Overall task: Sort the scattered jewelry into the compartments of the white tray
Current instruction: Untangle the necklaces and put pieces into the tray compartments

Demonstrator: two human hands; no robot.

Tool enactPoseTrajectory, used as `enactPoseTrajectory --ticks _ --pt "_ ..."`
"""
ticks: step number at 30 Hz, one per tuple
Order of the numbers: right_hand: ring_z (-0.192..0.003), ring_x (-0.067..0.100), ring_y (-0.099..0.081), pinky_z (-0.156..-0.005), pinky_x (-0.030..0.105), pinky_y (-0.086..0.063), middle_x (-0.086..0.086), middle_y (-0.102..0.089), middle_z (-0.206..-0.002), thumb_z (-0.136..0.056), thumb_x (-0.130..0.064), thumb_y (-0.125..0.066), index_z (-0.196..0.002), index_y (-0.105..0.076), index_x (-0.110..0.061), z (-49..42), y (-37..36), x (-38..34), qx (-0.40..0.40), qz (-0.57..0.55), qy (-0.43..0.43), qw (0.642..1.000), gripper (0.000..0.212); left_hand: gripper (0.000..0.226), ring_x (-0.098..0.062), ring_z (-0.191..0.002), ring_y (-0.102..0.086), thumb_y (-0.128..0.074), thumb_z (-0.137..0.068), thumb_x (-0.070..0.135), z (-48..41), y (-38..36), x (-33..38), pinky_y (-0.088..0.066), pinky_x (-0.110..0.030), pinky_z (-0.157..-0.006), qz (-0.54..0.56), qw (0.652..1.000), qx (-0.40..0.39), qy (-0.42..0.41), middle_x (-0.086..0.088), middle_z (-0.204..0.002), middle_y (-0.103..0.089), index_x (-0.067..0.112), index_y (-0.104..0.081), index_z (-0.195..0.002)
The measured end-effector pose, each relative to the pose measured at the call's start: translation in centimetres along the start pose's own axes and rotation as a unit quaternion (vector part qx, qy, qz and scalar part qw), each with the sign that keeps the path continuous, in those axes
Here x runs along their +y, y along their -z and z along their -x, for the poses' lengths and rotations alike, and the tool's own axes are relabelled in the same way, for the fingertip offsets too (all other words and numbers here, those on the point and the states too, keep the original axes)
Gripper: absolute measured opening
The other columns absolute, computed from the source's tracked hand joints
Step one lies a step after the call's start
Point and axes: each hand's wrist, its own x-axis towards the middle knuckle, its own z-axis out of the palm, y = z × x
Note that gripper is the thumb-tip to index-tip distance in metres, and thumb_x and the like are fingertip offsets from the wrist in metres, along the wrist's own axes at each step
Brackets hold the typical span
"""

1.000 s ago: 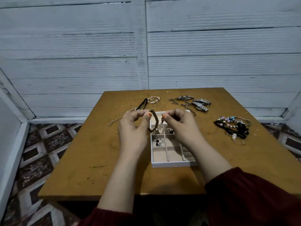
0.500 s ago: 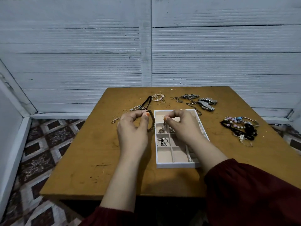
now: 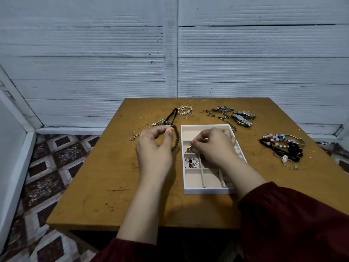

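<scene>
The white tray (image 3: 205, 190) with beige compartments lies in the middle of the wooden table (image 3: 98, 182). My left hand (image 3: 154, 148) sits just left of the tray, pinching a brown braided bracelet (image 3: 176, 138) between thumb and fingers. Over the tray's left middle compartments hovers my right hand (image 3: 215, 148), its fingertips pinched on a small silver piece (image 3: 189, 149) that hangs into a compartment. Silver rings (image 3: 191, 162) rest in the compartment just nearer to me. Part of the tray's right side is hidden under my right hand.
Loose jewelry lies beyond the tray: a black cord and pearl beads (image 3: 166, 120), a beaded bracelet with gold rings (image 3: 186, 110), silver chains and watches (image 3: 239, 117). Beaded and black bracelets (image 3: 283, 146) pile at the right. A gold clip (image 3: 134, 136) lies at the left.
Both hands came down from above the tray and parted. The left hand carried the brown bracelet to the tray's left; the right hand lowered a small silver piece into a compartment.
</scene>
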Motion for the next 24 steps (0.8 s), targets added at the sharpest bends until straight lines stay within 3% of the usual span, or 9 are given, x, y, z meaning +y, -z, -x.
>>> enactPoseTrajectory --ticks 9,17,24 --pt "-0.119 0.026 -0.032 -0.094 0.038 -0.022 -0.006 -0.061 -0.106 -0.080 -0.038 -0.063 -0.081 -0.071 -0.030 -0.49 -0.65 -0.30 0.041 0.137 0.038 0.989 0.012 0.014 -0.011 -0.095 -0.061 -0.066 -0.087 0.021 -0.02 -0.13 -0.14 -0.050 -0.036 -0.091 0.001 1.000 -0.002 -0.005 0.001 -0.097 -0.068 0.034 -0.065 -0.082" --pt "-0.120 0.028 -0.032 -0.095 0.040 -0.023 -0.002 -0.062 -0.109 -0.080 -0.040 -0.063 -0.085 -0.075 -0.028 -1.00 -0.74 -0.91 0.038 0.230 0.060 0.971 0.018 0.018 -0.013 -0.098 -0.061 -0.067 -0.086 0.025 -0.11 -0.13 -0.15 -0.049 -0.036 -0.092 0.007 1.000 0.001 0.006 0.002 -0.098 -0.068 0.039 -0.063 -0.077" --pt "-0.115 0.026 -0.037 -0.091 0.037 -0.024 -0.006 -0.064 -0.106 -0.082 -0.039 -0.061 -0.089 -0.072 -0.033 -0.51 -0.76 -0.63 0.059 0.176 0.074 0.980 0.014 0.017 -0.010 -0.096 -0.061 -0.067 -0.087 0.023 0.01 -0.02 0.13 -0.049 -0.032 -0.091 0.004 1.000 -0.004 0.002 0.003 -0.098 -0.067 0.037 -0.063 -0.078"
